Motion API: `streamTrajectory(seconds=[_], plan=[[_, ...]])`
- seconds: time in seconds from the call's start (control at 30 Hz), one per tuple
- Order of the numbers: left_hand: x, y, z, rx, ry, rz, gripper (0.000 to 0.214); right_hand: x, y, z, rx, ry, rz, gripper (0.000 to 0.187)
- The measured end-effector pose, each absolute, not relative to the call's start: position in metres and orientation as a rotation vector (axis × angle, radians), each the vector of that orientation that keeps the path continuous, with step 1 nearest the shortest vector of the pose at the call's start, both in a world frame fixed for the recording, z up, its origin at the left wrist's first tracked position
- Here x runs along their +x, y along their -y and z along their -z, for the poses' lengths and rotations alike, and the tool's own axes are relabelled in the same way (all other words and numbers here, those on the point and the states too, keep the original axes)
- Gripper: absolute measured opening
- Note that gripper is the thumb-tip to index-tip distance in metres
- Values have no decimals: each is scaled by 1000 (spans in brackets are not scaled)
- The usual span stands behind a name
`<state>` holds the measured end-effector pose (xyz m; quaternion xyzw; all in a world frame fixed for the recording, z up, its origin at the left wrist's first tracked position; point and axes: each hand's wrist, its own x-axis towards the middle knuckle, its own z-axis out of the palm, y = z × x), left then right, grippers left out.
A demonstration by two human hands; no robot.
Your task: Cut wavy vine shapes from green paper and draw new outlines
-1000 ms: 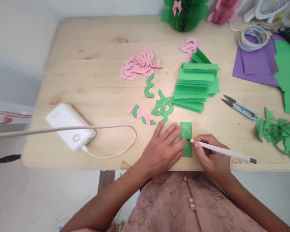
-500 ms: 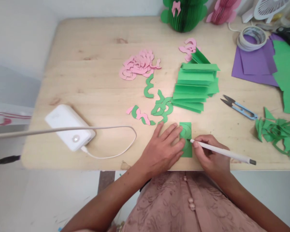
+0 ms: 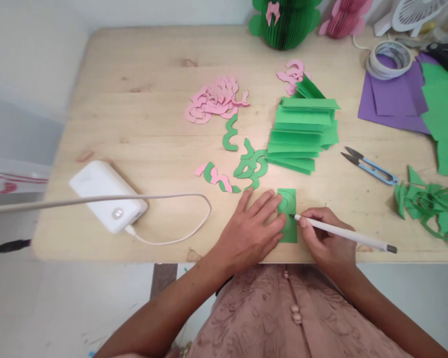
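A small green paper strip (image 3: 289, 229) lies at the table's front edge with curved lines drawn on its upper part. My left hand (image 3: 252, 228) is spread flat, its fingertips resting on the strip's left side. In my right hand (image 3: 326, 238) is a white pen (image 3: 343, 231), its tip touching the strip near the right edge. Just beyond my left fingers lie curvy green paper cutouts (image 3: 251, 166) and a wavy pink and green group of cutouts (image 3: 216, 179). Folded green paper strips (image 3: 300, 134) are spread out behind the strip.
Blue thread snips (image 3: 375, 169) and green scraps (image 3: 429, 201) lie to the right. Pink cutouts (image 3: 214, 102) are heaped farther back. A white power bank (image 3: 104, 191) with a cable sits left. Tape rolls (image 3: 390, 62) rest on purple paper (image 3: 392, 99); a green honeycomb paper ornament (image 3: 289, 25) stands behind.
Almost nothing differs. The pen's rear end has shifted very slightly to the right; my left hand and the green strip have stayed in place.
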<state>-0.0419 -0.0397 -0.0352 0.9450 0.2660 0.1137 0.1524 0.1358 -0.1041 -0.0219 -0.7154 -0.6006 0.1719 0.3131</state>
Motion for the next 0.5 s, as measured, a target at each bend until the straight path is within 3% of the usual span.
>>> streamTrajectory(seconds=[0.5], plan=[[-43,40,37,2718,-747,-383,26,137,105,23,-1874,1610,-438,7]])
